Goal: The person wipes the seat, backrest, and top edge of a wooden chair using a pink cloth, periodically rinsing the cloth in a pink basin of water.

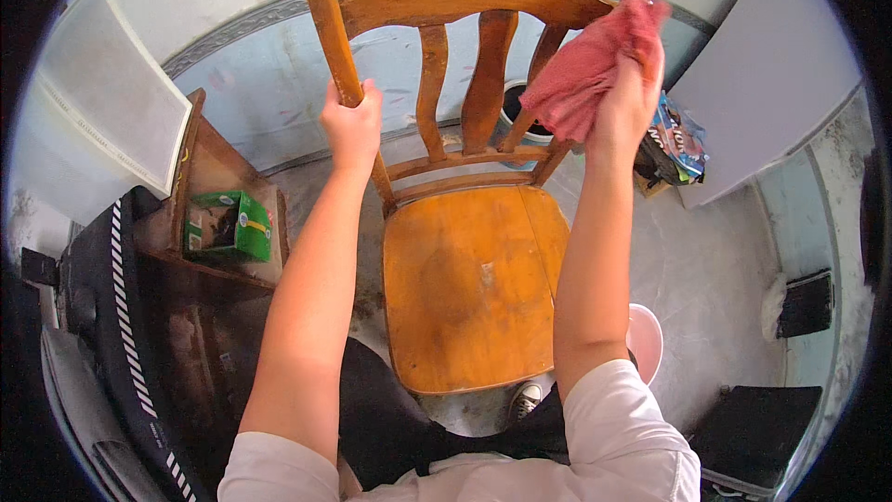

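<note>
A wooden chair (474, 293) stands in front of me, its slatted backrest at the far side. My left hand (352, 122) grips the backrest's left post, with the fingers wrapped around it. At the right end of the top rail, my right hand (627, 101) holds a red cloth (589, 73) that covers the upper right post. The cloth hides most of my right fingers. Dark patches mark the wooden seat.
A pink bucket (647, 341) is on the floor right of the seat. Behind the chair stands another bucket (514, 94). Packages (676, 136) lie beside a white panel at right. A wooden cabinet (230, 153) at left holds a green box (252, 230).
</note>
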`<act>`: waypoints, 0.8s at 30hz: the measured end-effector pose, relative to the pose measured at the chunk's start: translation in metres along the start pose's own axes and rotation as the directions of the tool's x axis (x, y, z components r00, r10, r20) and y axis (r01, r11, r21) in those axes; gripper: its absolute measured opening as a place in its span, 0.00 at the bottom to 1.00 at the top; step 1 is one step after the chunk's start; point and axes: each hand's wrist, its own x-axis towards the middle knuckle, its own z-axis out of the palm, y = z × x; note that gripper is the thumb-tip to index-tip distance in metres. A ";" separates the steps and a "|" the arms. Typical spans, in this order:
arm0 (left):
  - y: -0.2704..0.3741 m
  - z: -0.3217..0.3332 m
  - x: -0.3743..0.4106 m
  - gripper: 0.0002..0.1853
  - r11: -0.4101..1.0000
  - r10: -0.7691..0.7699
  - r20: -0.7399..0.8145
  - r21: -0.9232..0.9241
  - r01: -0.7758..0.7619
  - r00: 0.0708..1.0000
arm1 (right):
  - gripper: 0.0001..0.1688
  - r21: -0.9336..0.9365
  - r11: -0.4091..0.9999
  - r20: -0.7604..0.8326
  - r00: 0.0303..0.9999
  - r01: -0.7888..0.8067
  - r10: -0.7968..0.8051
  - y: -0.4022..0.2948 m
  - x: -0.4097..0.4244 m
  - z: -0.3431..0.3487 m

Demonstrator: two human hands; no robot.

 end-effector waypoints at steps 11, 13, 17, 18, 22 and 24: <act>0.013 0.000 -0.002 0.09 0.986 -0.105 0.009 -0.130 0.106 0.994 | 0.25 -0.700 0.666 -0.041 0.917 0.257 -0.397 0.005 0.045 -0.040; 0.008 -0.001 0.000 0.09 0.994 -0.058 -0.008 -0.090 0.057 0.998 | 0.28 -0.803 0.447 0.089 0.821 0.395 -0.565 0.022 0.049 -0.018; 0.002 0.002 0.001 0.09 0.999 -0.048 -0.025 -0.014 0.048 0.999 | 0.33 -0.858 0.247 0.216 0.752 0.451 -0.622 0.055 0.040 0.026; 0.000 0.001 0.002 0.09 0.999 -0.030 -0.030 -0.024 0.029 0.999 | 0.32 -0.829 0.354 0.162 0.791 0.433 -0.590 0.056 0.032 0.042; -0.002 -0.003 0.000 0.09 0.997 -0.064 -0.051 0.030 0.066 0.997 | 0.35 -0.752 0.412 0.224 0.788 0.514 -0.573 0.057 -0.005 0.114; 0.010 -0.004 -0.002 0.12 0.999 -0.045 -0.046 -0.009 0.044 0.998 | 0.38 -0.669 0.497 0.272 0.804 0.553 -0.529 0.058 -0.037 0.158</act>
